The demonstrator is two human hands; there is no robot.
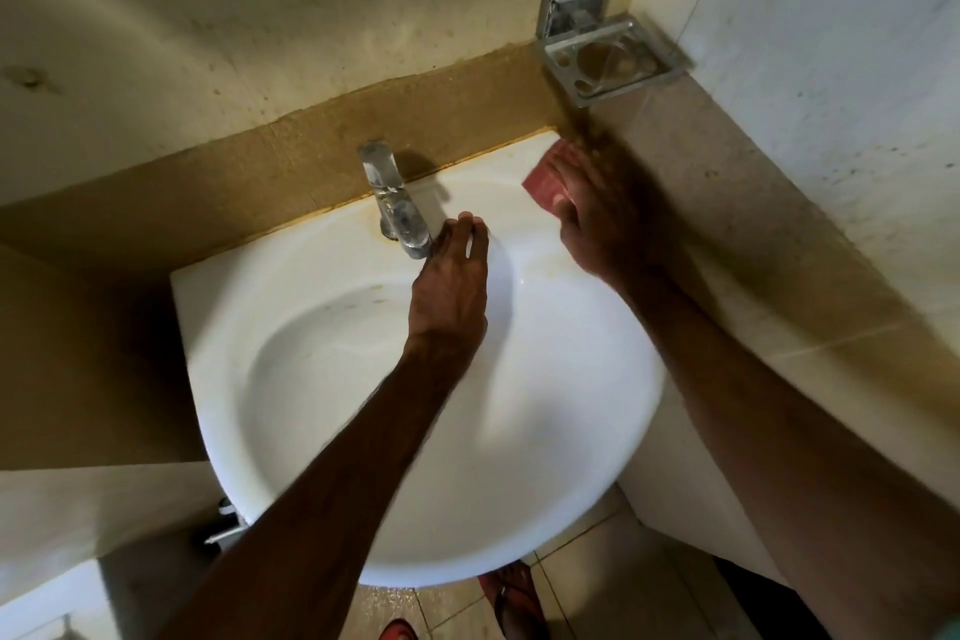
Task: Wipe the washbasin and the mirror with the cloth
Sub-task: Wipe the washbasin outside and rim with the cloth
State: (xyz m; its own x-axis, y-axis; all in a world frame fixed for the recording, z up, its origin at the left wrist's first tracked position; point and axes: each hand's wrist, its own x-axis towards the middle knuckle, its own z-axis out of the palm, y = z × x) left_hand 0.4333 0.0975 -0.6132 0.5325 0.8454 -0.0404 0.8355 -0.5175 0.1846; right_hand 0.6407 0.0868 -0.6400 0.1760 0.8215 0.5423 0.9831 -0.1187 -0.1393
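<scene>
A white washbasin (322, 359) fills the middle of the view, with a chrome tap (390, 200) at its back rim. My left hand (451, 286) reaches over the bowl, fingers straight, its fingertips resting on the basin just right of the tap's spout. My right hand (597, 218), blurred by motion, presses flat on a red cloth (543, 179) at the basin's back right corner. Most of the cloth lies hidden under the hand. No mirror is in view.
A chrome tumbler and soap holder (608, 52) juts from the wall above the back right corner. Stained tiled walls close in behind and on the right. Below the basin show a floor tile (613, 587), my sandalled foot (511, 598) and a pipe valve (223, 525).
</scene>
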